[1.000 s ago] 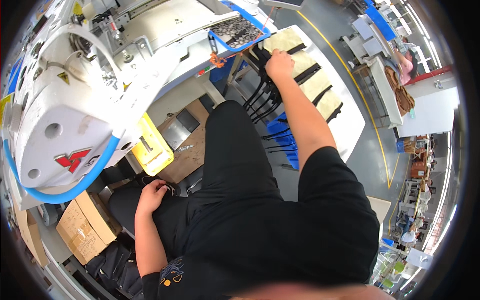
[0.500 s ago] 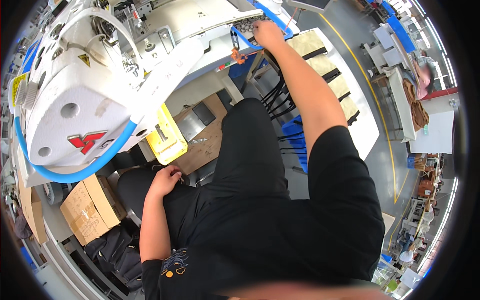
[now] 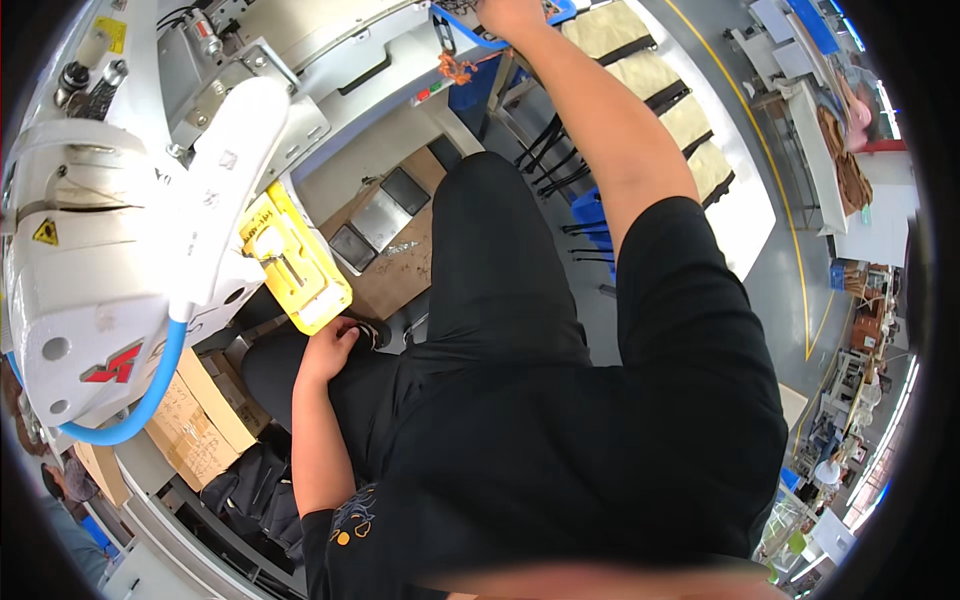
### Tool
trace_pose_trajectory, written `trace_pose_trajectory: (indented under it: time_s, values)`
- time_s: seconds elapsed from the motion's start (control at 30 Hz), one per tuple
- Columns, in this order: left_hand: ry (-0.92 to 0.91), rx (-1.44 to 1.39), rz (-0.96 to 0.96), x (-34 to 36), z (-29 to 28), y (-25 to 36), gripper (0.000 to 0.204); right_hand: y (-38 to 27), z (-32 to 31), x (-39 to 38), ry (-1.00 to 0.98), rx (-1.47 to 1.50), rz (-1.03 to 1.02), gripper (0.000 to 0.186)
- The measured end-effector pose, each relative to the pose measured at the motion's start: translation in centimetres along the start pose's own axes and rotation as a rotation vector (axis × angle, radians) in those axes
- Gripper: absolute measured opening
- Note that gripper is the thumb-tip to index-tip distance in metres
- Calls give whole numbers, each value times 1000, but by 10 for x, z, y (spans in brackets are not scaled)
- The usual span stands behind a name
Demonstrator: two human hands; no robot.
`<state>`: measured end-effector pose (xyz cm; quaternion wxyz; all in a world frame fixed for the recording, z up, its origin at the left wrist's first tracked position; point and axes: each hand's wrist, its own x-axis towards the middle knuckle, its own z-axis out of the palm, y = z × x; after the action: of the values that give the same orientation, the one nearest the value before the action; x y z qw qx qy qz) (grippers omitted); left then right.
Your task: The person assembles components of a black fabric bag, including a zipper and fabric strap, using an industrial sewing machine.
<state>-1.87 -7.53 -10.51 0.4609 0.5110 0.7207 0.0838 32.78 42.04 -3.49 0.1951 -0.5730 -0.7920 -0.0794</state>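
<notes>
My right arm reaches to the top edge of the head view, where my right hand (image 3: 512,16) is over a blue tray (image 3: 566,11). Small dark pieces (image 3: 460,7) lie in the tray; I cannot make out their kind. The picture's edge cuts off that hand, and its fingertips are hidden. My left hand (image 3: 330,346) rests low by my left thigh, below a yellow plate (image 3: 318,300) on the white machine (image 3: 85,265). Its fingers are curled in, and whatever may be in them is hidden.
Beige fabric pieces with black strips (image 3: 640,75) lie along a white table (image 3: 745,225) at the right. Black straps hang beside a blue bin (image 3: 590,215). An orange tangle (image 3: 457,68) hangs below the tray. A cardboard box (image 3: 195,420) stands lower left.
The view has shifted, so the machine sits further left and lower, and the tray higher. My right hand remains at the tray, now partly out of the picture. The left hand stays by my thigh.
</notes>
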Motion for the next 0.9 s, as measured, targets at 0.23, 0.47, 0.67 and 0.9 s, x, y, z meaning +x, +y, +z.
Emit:
trace_pose_trajectory:
  time_s: [0.23, 0.47, 0.67, 0.9]
  values:
    - [-30, 58, 83, 16, 7, 1, 29, 11, 6, 18, 75, 16, -50, 31]
    - [-35, 96, 42, 12, 8, 9, 31, -7, 9, 27, -184, -23, 129, 39]
    - [-58, 136, 53, 15, 5, 15, 32, -5, -20, -2, -234, -142, 9, 29]
    - [-60, 177, 115, 19, 7, 14, 32, -3, -25, -9, -241, -97, 16, 26]
